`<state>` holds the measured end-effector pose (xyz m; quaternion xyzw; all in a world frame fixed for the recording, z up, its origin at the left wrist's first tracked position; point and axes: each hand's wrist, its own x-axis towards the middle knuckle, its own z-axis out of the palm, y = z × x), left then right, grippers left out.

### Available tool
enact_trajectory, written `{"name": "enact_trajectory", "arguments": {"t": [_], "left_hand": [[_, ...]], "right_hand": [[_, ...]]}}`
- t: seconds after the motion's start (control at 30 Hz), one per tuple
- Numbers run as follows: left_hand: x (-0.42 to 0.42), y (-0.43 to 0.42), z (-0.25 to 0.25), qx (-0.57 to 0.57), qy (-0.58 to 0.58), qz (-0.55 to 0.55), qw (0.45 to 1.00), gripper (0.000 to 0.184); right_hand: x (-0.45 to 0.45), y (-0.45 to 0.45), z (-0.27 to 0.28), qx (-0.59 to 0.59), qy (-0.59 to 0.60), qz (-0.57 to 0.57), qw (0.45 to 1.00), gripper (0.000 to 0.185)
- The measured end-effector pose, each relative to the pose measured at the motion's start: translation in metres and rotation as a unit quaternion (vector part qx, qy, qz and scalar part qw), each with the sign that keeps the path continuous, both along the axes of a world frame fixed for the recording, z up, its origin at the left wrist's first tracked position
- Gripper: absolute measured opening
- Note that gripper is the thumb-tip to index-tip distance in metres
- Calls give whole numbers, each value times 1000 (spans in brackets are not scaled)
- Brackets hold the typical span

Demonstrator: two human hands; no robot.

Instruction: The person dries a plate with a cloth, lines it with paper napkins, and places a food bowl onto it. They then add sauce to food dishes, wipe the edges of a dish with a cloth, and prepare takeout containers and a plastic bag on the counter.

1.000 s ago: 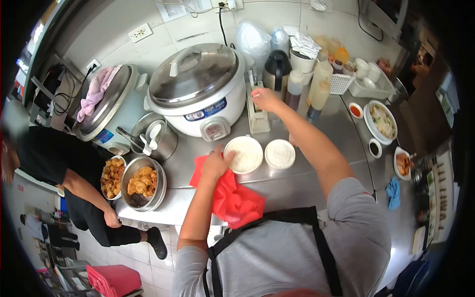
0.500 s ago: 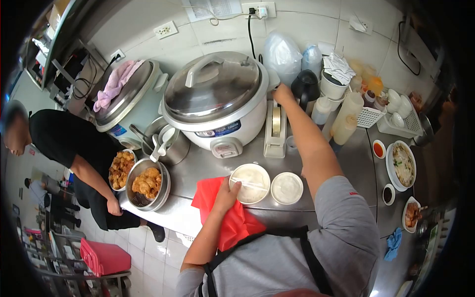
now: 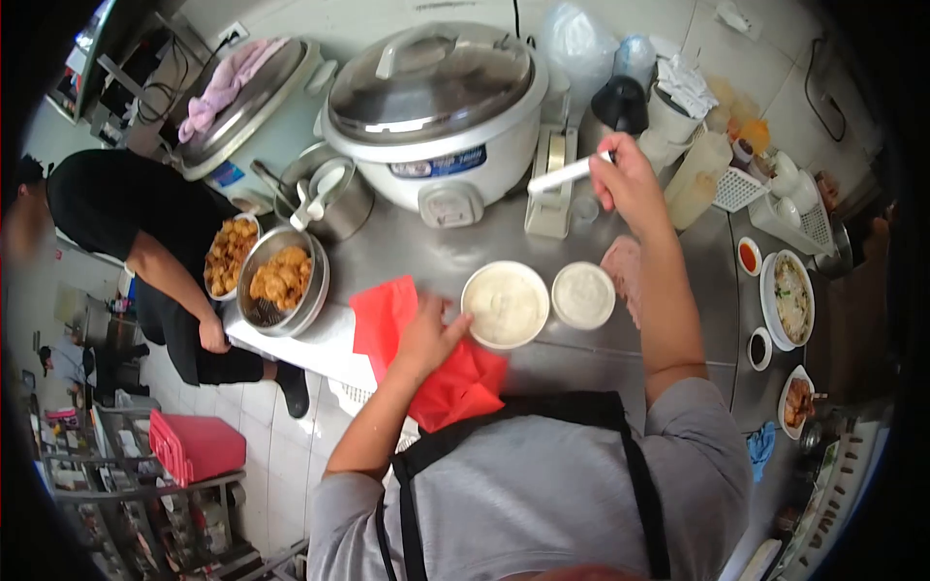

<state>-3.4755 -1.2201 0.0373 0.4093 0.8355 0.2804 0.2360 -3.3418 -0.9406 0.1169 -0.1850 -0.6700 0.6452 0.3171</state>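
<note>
My left hand (image 3: 426,339) lies over a red plastic bag (image 3: 385,315), its thumb and fingers apart, thumb at the rim of a round white tub (image 3: 505,305) that looks lidded. A smaller white tub (image 3: 583,295) stands just right of it. My right hand (image 3: 625,184) is raised above the counter, closed on a long white stick-like thing (image 3: 562,176) with a dark end; its exact kind is unclear. Below that thing stands a tape dispenser (image 3: 550,213), partly covered by it.
A large rice cooker (image 3: 431,155) stands at the back. Left are a colander (image 3: 315,290) with fried food and a pot (image 3: 344,213). A person in black (image 3: 145,213) stands beyond. Squeeze bottles (image 3: 697,179), a noodle bowl (image 3: 787,300) and sauce dishes (image 3: 749,257) are right.
My right hand has come back from beside the rice cooker and now holds the white thing. The white strips on the larger tub are gone. My left hand has loosened. The view has shifted.
</note>
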Motion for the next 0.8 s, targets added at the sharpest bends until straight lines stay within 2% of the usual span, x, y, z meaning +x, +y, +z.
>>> {"name": "enact_trajectory", "arguments": {"t": [0.03,0.13,0.17,0.27,0.33,0.37,0.4,0.47,0.5,0.57,0.6,0.63,0.67,0.73,0.77,0.8], "left_hand": [[3,2,11,82,58,16,995,42],[15,13,37,209,86,-52,973,41],[18,14,35,191,47,-69,978,39],[26,11,26,124,-56,-107,985,29],[28,3,12,57,-104,-113,986,20],[33,-4,5,90,-117,-138,979,19],[41,-9,0,127,-164,-157,965,19],[54,-17,-11,202,-257,-192,925,21],[54,-21,-10,119,-374,-199,898,21],[47,-20,-8,148,-455,-270,835,22],[46,-21,-4,162,-494,-303,799,22],[44,-28,-12,119,-504,-298,802,25],[41,-32,-17,110,-401,-286,863,26],[31,-39,-23,84,-176,-248,949,28],[22,-37,-28,61,-178,-126,974,32],[7,-31,-51,81,-214,-2,973,36]], "right_hand": [[7,-20,-3,-31,-4,41,999,15],[11,-65,-21,-82,-5,122,989,14],[10,-77,-28,-89,-3,140,986,14],[4,-109,-49,-167,41,94,981,17],[2,-136,-66,-106,71,103,986,14],[2,-148,-82,-42,33,152,987,12],[4,-159,-87,21,-6,200,979,12],[17,-166,-87,-10,-90,228,970,14],[21,-167,-82,-25,-131,242,961,15],[24,-169,-69,46,-82,210,973,16],[21,-162,-68,-77,-51,91,992,11],[11,-143,-64,-310,177,-20,934,9],[25,-107,-55,-298,228,80,923,6],[14,-103,-40,-185,65,-22,980,6],[10,-105,-38,-128,-20,-75,989,6],[3,-107,-54,-119,-64,-38,990,11]]}}
